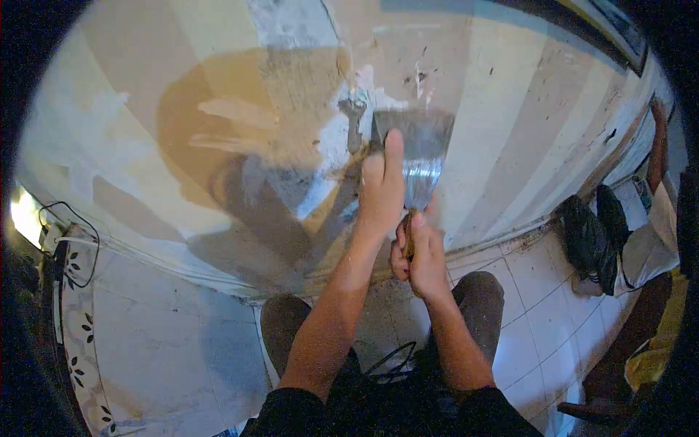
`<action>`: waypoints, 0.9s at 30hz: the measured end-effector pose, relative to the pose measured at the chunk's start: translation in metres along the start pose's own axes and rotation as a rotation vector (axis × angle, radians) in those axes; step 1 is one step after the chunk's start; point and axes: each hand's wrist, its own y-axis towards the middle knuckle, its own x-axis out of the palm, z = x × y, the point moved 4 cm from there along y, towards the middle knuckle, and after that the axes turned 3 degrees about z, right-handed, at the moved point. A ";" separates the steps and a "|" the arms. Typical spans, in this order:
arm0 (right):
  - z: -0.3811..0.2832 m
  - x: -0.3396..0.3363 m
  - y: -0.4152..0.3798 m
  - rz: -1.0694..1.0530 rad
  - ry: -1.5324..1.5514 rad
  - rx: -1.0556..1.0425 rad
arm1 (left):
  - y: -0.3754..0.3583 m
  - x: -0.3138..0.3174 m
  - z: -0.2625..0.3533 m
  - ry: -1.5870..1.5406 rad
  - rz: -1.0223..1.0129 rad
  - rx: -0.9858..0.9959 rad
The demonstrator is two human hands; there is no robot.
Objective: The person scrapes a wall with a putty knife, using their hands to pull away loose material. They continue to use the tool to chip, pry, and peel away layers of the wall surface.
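Observation:
A wide metal scraper (pixel 426 135) is held upright in front of the wall, its broad blade at the top and its handle below. My right hand (pixel 424 256) is wrapped round the handle. My left hand (pixel 382 191) is at the left edge of the blade, one digit stretched up along the metal and the others bent and partly hidden. Just left of the blade, the striped wall (pixel 495 95) has a patch of white filler (pixel 336 149) and a dark, rough gouge (pixel 354 124). Bare grey plaster (pixel 295 95) shows farther left.
My knees (pixel 480 306) are bent close to the wall's foot, above a tiled floor (pixel 524 328). On the right are dark bags (pixel 586 233) and another person's arm (pixel 658 142). A bright lamp (pixel 25 218) and a black cable (pixel 93 247) are at the left.

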 end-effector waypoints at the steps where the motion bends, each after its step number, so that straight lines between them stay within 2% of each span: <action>1: 0.003 0.000 -0.001 -0.018 0.027 0.074 | -0.004 -0.001 -0.001 0.018 0.031 0.038; 3: -0.010 0.003 0.008 -0.024 -0.017 -0.006 | 0.004 -0.001 0.008 0.032 0.074 0.087; 6: -0.021 0.005 0.009 -0.004 -0.064 -0.077 | 0.003 0.000 0.022 -0.075 -0.043 -0.058; 8: -0.026 0.002 0.012 -0.004 -0.070 -0.155 | 0.007 0.001 0.022 0.024 -0.004 0.023; 10: -0.011 -0.003 0.007 -0.058 -0.059 -0.049 | 0.002 0.001 0.019 0.065 0.023 0.026; 12: -0.023 0.001 0.014 -0.063 -0.096 -0.089 | 0.008 0.002 0.006 0.003 0.082 0.228; 13: -0.027 0.002 0.012 -0.052 -0.132 -0.094 | 0.009 0.000 0.025 0.001 0.085 0.224; 15: -0.033 0.000 0.015 -0.042 -0.140 -0.091 | 0.008 0.003 0.046 -0.207 -0.064 -0.035; 18: -0.036 -0.008 0.014 -0.046 -0.146 -0.148 | 0.003 0.006 0.040 -0.122 0.015 -0.044; 20: -0.032 -0.012 0.011 -0.078 -0.181 -0.061 | 0.001 0.005 0.033 -0.087 0.033 -0.067; 22: -0.038 -0.011 0.020 -0.079 -0.216 -0.102 | 0.003 0.004 0.031 -0.086 0.044 0.012; 23: -0.036 -0.012 0.020 -0.068 -0.239 -0.122 | 0.005 0.002 0.025 -0.087 0.048 -0.003; 25: -0.039 -0.008 0.016 -0.062 -0.220 -0.103 | 0.013 0.001 0.012 -0.040 0.045 -0.164; 26: -0.043 -0.006 0.015 -0.061 -0.198 -0.112 | 0.010 0.003 0.004 -0.041 0.040 -0.166; 27: -0.040 -0.008 0.014 -0.058 -0.199 -0.124 | 0.010 0.003 -0.002 -0.020 0.072 -0.032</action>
